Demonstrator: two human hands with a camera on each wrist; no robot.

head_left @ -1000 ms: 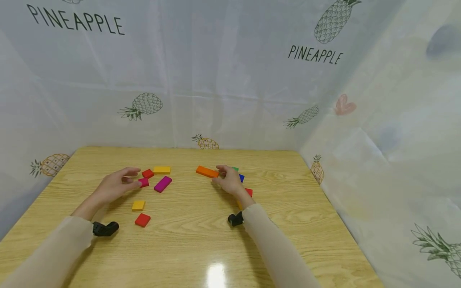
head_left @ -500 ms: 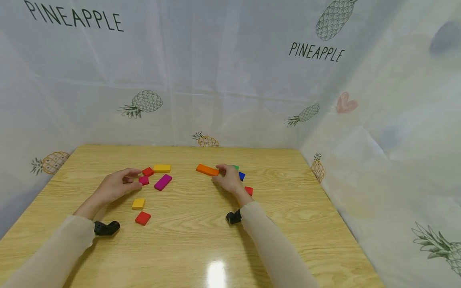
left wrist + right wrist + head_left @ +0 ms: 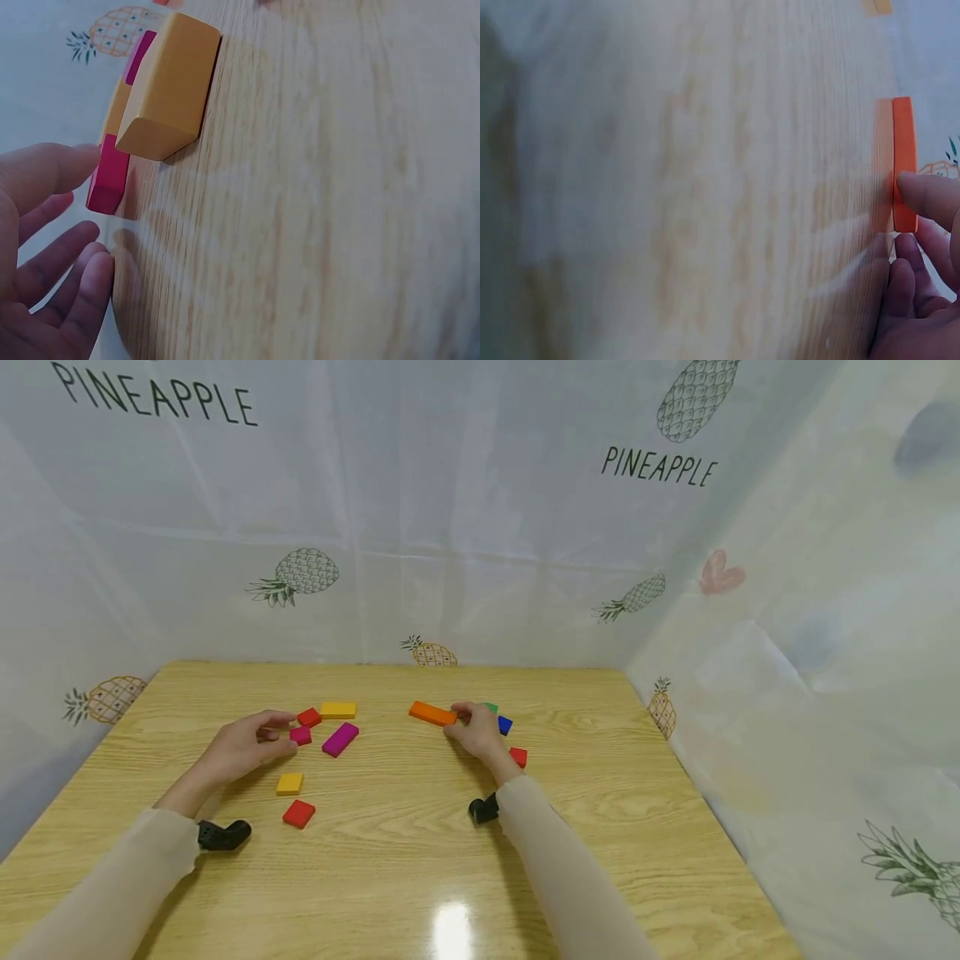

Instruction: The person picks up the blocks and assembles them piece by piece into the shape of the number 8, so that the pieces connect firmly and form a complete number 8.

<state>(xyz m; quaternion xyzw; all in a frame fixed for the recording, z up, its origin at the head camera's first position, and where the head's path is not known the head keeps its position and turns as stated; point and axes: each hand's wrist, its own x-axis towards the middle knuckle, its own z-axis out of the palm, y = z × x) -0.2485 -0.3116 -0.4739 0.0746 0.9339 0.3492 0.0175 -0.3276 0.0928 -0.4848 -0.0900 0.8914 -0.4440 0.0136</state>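
1. On the surface point(image 3: 390, 860), the orange block point(image 3: 431, 713) is pinched at its right end by the right hand point(image 3: 481, 732).
2. Beside the pink block point(image 3: 302, 736), the left hand point(image 3: 242, 749) is held with thumb and fingers apart.

"PINEAPPLE" point(image 3: 660, 467), twice, on backdrop cloth point(image 3: 465, 502)

Even, diffuse light fills the head view, leaving a white glare patch on the near tabletop point(image 3: 390, 877) and soft shadows beside both sleeves point(image 3: 112, 885). The wrist views are dimmer and bluish; in the right one, the orange block point(image 3: 904, 142) reflects faintly and the left side blurs heavily.
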